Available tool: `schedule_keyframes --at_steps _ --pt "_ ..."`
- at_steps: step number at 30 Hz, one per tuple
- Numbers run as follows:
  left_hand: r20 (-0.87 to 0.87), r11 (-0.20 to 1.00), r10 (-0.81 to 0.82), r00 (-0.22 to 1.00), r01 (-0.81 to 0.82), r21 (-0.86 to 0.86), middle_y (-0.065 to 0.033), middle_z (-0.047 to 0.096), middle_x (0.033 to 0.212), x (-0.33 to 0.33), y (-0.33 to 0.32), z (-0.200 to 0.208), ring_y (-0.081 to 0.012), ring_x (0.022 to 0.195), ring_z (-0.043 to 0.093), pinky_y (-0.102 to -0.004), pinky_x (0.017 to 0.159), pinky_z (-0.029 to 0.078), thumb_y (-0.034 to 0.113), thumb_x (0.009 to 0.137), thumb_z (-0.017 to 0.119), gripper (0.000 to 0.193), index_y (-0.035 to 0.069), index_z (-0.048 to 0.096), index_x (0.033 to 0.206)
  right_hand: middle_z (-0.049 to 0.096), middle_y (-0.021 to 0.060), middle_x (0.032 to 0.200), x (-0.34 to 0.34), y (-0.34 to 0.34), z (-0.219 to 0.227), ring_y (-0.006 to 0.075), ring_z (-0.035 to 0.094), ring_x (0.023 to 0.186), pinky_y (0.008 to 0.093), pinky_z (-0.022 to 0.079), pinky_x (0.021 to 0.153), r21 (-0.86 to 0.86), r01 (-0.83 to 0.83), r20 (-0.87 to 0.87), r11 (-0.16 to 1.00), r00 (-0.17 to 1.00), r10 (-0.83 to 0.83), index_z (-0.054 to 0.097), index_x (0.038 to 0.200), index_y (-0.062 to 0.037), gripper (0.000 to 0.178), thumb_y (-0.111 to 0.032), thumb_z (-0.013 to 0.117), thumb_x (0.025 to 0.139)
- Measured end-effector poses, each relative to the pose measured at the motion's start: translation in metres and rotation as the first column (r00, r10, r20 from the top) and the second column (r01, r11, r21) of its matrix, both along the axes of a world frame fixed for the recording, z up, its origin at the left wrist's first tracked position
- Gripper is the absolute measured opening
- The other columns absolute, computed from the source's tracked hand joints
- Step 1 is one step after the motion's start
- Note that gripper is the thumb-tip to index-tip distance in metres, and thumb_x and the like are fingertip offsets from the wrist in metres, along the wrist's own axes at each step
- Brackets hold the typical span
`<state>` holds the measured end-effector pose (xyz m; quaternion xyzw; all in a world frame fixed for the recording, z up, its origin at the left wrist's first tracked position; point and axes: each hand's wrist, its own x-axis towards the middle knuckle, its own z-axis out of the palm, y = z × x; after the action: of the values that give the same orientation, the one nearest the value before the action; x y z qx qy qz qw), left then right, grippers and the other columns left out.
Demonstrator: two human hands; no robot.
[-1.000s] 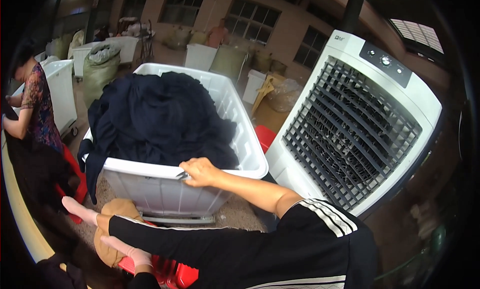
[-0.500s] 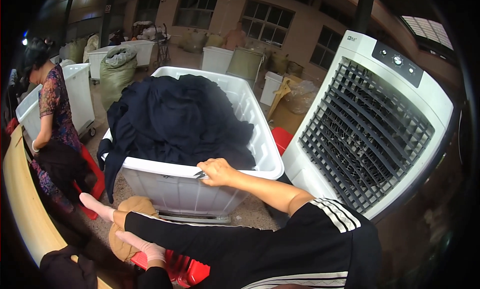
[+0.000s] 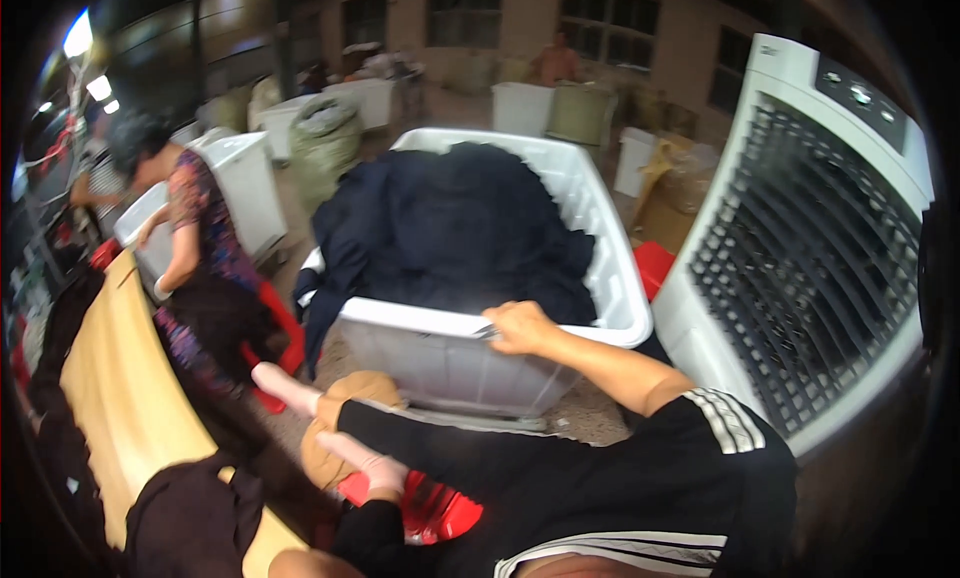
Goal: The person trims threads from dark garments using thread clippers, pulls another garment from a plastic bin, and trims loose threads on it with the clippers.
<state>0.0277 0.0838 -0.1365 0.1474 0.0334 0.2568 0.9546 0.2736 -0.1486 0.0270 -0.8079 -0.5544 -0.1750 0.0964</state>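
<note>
My right hand [image 3: 523, 328] is closed over the near rim of a large white plastic bin [image 3: 420, 320]. A small dark patch shows by its fingertips; I cannot make it out. A big heap of dark navy cloth [image 3: 455, 233] fills the bin and hangs over its left side. At the lower edge, a patch of bare skin seems to be part of my left hand [image 3: 305, 564], its fingers hidden. Close to it, bunched dark brown cloth [image 3: 195, 518] lies on a long pale wooden board [image 3: 130, 373]. My legs stretch left, with pink socks on the feet.
A large air cooler [image 3: 810, 258] stands right of the bin. A person in a patterned garment [image 3: 205, 203] bends over dark cloth at left. Red stools [image 3: 440, 508] and a tan cushion [image 3: 345, 403] are low by my feet. White bins and a green sack [image 3: 325, 148] stand behind.
The view has swung left, so everything sits further right. More of the board and brown cloth shows, and skin appears at the lower edge. My right hand stays on the rim.
</note>
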Motion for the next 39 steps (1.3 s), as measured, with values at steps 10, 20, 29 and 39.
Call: schedule_keyframes --at_steps 10,20,29,39 --pt "0.400 0.301 0.872 0.282 -0.953 0.015 -0.0092 0.053 0.135 -0.156 -0.033 0.198 -0.0275 0.126 0.045 -0.0462 0.112 0.030 0.063 0.086 0.043 0.071 0.008 0.055 0.129 0.066 0.0141 0.080 -0.001 0.004 0.001 0.0321 0.066 0.080 0.0434 0.053 0.066 0.039 -0.007 0.063 0.999 0.998 0.004 0.058 0.095 -0.0058 0.038 -0.024 0.072 0.065" --pt "0.738 -0.545 -0.019 -0.675 -0.611 -0.573 -0.0057 0.056 0.136 -0.178 -0.100 0.395 -0.0279 0.131 0.043 -0.0471 0.112 0.030 0.030 0.092 0.060 0.042 0.009 0.057 0.129 0.068 0.0150 0.086 0.002 -0.012 0.002 0.0333 0.065 0.085 0.0447 0.051 0.073 0.114 0.087 -0.099 0.990 0.992 -0.076 0.068 0.100 -0.0135 0.045 -0.052 0.068 0.078" --pt "0.972 -0.009 0.219 0.089 -0.996 0.093 -0.0151 0.054 0.126 -0.124 -0.069 0.402 -0.0371 0.124 0.045 -0.0516 0.111 0.029 0.060 0.092 0.040 0.065 0.004 0.054 0.122 0.067 0.0107 0.085 0.044 0.011 0.041 0.0228 0.065 0.078 0.0318 0.052 0.072 0.405 0.156 -0.467 0.901 0.883 0.057 0.071 0.092 -0.0045 0.044 -0.043 0.080 0.072" --pt "-0.059 0.240 0.671 0.740 -0.142 0.960 -0.0168 0.031 0.149 0.135 0.038 0.281 -0.0255 0.139 0.029 -0.0351 0.113 0.023 0.023 0.084 0.074 0.083 0.001 0.026 0.148 0.066 0.0208 0.111 0.199 0.101 0.099 0.0335 0.065 0.102 0.0391 0.051 0.090 0.592 0.256 -0.359 0.764 0.933 -0.034 0.064 0.120 -0.0007 0.076 -0.055 0.077 0.070"
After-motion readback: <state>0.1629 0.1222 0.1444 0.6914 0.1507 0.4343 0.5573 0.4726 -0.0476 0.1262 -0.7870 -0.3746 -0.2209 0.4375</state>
